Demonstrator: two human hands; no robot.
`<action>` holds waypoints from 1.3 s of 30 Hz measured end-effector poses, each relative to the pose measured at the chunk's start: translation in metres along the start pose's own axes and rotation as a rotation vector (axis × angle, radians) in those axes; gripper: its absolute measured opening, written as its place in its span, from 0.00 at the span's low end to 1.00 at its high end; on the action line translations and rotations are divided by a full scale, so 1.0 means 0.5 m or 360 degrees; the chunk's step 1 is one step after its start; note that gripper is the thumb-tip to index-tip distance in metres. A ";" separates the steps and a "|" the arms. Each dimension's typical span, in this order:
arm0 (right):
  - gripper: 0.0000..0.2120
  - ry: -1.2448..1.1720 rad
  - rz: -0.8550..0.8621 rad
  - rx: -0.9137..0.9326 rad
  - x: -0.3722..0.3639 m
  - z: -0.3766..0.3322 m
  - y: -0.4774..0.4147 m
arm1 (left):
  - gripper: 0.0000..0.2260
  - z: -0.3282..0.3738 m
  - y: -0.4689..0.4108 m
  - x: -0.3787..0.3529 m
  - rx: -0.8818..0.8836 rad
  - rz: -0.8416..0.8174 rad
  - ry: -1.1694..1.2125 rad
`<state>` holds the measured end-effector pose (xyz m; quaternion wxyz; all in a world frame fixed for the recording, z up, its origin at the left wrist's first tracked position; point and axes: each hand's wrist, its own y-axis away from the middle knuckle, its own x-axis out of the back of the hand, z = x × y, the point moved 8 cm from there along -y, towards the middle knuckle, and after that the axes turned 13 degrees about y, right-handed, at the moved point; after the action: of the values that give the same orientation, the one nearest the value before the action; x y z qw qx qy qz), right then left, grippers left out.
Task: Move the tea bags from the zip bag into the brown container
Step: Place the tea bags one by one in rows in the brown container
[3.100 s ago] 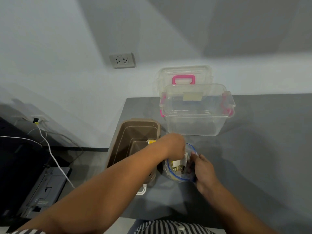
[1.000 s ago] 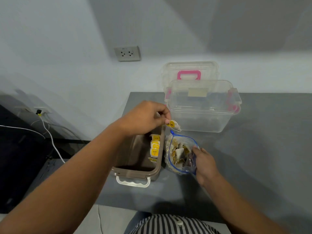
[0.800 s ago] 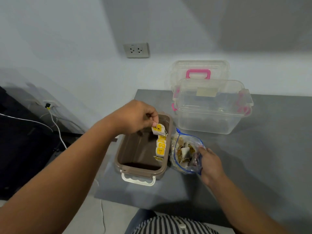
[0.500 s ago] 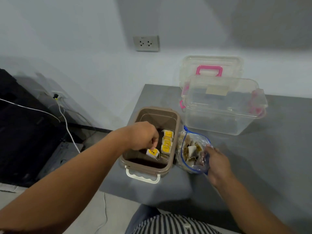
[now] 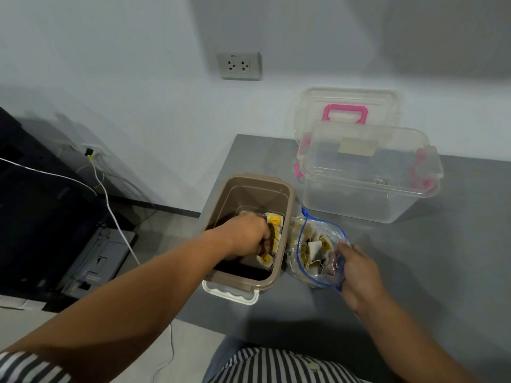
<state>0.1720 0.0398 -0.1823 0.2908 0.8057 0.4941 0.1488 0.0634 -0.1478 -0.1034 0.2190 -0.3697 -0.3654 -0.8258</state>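
Tea bags [image 5: 273, 220] with yellow tags line the right wall of the brown container [image 5: 250, 180], where the left hand [image 5: 244, 239] reaches in, fingers curled; whether it pinches one I cannot tell. Just beside, the right hand [image 5: 356, 269] pinches the zip bag [image 5: 330, 234] by its mouth, probably to keep it open so the rest are easy to reach.

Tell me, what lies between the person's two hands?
In the head view, between the left hand and right hand: yellow-tagged tea bags, the side wall of the brown container, and the open zip bag.
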 end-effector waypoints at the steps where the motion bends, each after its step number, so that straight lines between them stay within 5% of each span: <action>1: 0.09 0.0006 0.0005 0.0000 -0.001 -0.002 0.001 | 0.06 -0.003 -0.003 -0.001 0.0014 0.0020 0.0009; 15: 0.11 0.0077 0.0025 -0.0014 0.003 -0.001 -0.003 | 0.04 -0.013 -0.005 -0.001 0.0029 0.0127 0.0023; 30: 0.11 0.0125 0.0062 -0.0039 0.003 0.006 0.002 | 0.15 -0.067 0.000 -0.048 0.0433 -0.0290 -0.0042; 33: 0.11 0.0101 0.0071 -0.0040 0.003 0.007 0.001 | 0.07 -0.066 -0.009 -0.061 0.0467 -0.0370 -0.0030; 39: 0.12 0.0073 0.0067 -0.0050 0.003 0.004 0.008 | 0.08 -0.073 -0.036 -0.069 0.0510 -0.0362 -0.0047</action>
<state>0.1766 0.0393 -0.1817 0.2889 0.8076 0.4811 0.1812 0.0574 -0.1611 -0.1546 0.1747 -0.2986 -0.5347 -0.7710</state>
